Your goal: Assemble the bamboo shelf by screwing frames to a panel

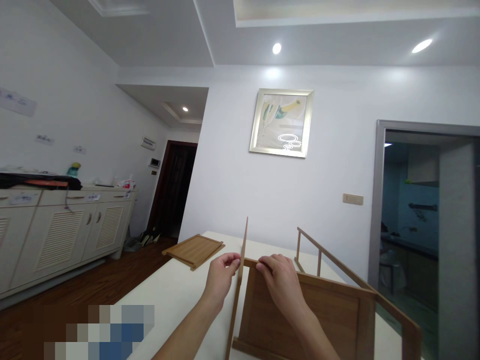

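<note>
A wooden panel (330,310) stands on edge on the white table, with a rail along its top. My right hand (281,280) is closed over that top rail near its left end. A thin upright wooden side piece (235,300) stands at the panel's left, meeting the end of the rail. My left hand (220,280) is at the outer face of this side piece, level with the rail. Its thumb and forefinger are pinched together; a tiny dark spot shows at their tips, too small to name. On the right, a wooden side frame (345,267) joins the panel.
Another wooden panel (197,249) lies flat at the far left corner of the white table (176,295). A white cabinet (67,225) with things on top lines the left wall. A framed picture (281,123) hangs ahead. A doorway opens on the right.
</note>
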### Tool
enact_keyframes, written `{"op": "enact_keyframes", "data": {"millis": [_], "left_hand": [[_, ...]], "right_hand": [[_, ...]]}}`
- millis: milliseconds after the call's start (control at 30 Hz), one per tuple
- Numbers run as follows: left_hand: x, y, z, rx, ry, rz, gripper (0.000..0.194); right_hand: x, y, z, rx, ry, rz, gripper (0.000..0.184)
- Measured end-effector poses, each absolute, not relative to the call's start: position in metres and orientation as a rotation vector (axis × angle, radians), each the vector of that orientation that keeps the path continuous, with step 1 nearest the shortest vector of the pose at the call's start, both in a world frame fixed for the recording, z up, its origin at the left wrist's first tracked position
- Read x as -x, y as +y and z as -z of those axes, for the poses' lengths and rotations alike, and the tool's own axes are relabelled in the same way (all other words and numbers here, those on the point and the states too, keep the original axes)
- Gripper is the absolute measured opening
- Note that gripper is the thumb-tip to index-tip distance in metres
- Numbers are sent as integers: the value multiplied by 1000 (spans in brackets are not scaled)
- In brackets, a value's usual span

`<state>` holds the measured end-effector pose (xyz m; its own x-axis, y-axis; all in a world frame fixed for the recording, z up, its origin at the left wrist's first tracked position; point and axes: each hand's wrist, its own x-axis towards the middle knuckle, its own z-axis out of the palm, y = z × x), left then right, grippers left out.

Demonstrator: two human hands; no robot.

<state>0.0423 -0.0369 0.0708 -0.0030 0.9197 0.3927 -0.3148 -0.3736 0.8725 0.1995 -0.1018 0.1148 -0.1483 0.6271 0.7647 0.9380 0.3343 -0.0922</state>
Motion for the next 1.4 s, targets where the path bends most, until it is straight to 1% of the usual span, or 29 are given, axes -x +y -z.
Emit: {"op": "enact_keyframes", "data": {"millis": [133,333,700,867,1100,1267,1400], "left_hand": [[-42,-40,-71,-1202,684,-1628,44],[-42,-46,-73,-1244,751,-1554,46],[-43,-39,-71,-1268,732,-1575,31],[-42,-41,-70,-1167,734,-1639,38],[-44,-45,-70,-1244,723,-1544,44],[-44,-42,-69,-1303,743,-1543,41],[-43,-41,-71,-1333,761,-1577,32]], "right_hand": [[-200,-102,-115,1364,-1876,565,25],[-200,-102,-115,1367,-1869,524,25],[-200,-102,-115,1370,-1882,492,25],[-199,-104,-116,1362,-1875,507,26],[-198,-103,-117,1373,-1880,475,23],[-200,-101,-115,1371,-1873,487,22],[-199,-101,-114,1368,-1876,480,21]]}}
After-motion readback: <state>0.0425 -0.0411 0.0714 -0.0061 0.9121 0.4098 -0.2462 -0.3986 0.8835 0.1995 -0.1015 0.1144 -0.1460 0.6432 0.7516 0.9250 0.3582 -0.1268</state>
